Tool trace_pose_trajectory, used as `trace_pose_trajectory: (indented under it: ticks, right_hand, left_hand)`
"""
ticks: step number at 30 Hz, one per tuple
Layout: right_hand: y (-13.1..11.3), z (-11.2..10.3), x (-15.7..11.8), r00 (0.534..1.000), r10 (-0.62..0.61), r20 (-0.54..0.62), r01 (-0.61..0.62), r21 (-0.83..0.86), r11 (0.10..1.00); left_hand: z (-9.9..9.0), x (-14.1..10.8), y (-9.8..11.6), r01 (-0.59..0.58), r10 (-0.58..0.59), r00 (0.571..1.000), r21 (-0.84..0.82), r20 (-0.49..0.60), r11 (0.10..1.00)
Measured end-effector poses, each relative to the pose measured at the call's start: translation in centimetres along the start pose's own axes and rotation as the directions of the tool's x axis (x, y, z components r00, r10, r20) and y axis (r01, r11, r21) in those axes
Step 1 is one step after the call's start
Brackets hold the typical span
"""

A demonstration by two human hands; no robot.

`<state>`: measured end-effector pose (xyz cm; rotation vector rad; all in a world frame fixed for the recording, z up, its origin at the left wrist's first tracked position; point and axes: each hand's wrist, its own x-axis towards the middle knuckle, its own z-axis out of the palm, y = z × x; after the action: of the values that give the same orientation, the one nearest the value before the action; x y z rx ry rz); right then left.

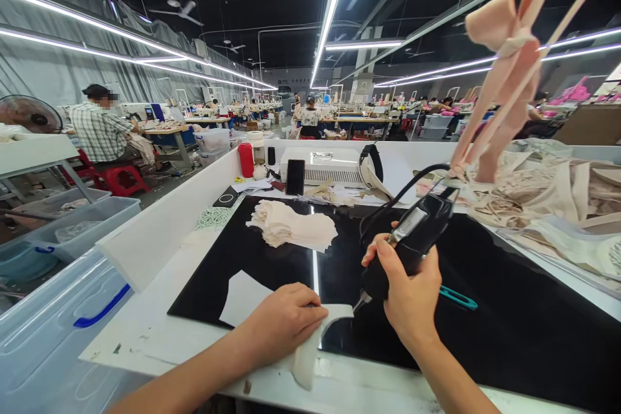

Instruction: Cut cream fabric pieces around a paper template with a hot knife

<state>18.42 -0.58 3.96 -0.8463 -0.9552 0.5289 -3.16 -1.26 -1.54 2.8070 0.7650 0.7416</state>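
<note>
Your right fingers (pixel 392 260) clamp a black, corded handheld tool (pixel 415 247); your left fingers (pixel 310 317) press together on a white, curved strip (pixel 305 365).

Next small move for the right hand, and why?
Perhaps ease the black tool along the edge of the pale cloth: the right hand grips it, its metal tip is at or just beside that edge, and the left hand rests on the cloth.

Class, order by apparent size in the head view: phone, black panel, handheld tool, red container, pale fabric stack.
Black panel
Handheld tool, pale fabric stack: too close to rank
Phone, red container: look alike
</note>
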Motion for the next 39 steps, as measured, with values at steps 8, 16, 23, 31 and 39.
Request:
trace_pose_trajectory:
  ticks: [8, 16, 23, 31, 39]
  right_hand:
    - [0.2, 0.8, 0.2, 1.000, 0.025, -0.008, -0.025, 0.046, 0.999]
    - [0.8, 2.2, -0.5, 0.998, 0.045, 0.049, -0.048, 0.074, 0.996]
    - [1.2, 2.4, -0.7, 0.998, 0.009, 0.070, -0.012, 0.043, 0.999]
    - [0.7, 1.6, 0.2, 1.000, -0.009, 0.015, 0.008, 0.063, 0.998]
    - [0.7, 1.3, 0.0, 0.999, -0.009, 0.034, 0.008, 0.028, 1.000]
  left_hand:
    - [0.4, 0.0, 0.0, 0.004, -0.004, 1.000, -0.017, -0.019, 1.000]
    - [0.5, -0.1, 0.1, 0.033, -0.035, 0.999, -0.046, -0.033, 0.998]
    - [0.7, -0.1, 0.0, 0.019, -0.020, 0.999, -0.031, -0.045, 0.999]
    - [0.7, -0.2, 0.1, 0.028, -0.030, 0.999, -0.049, -0.030, 0.998]
    - [0.7, -0.2, 0.0, 0.007, -0.009, 0.999, -0.053, -0.047, 0.999]
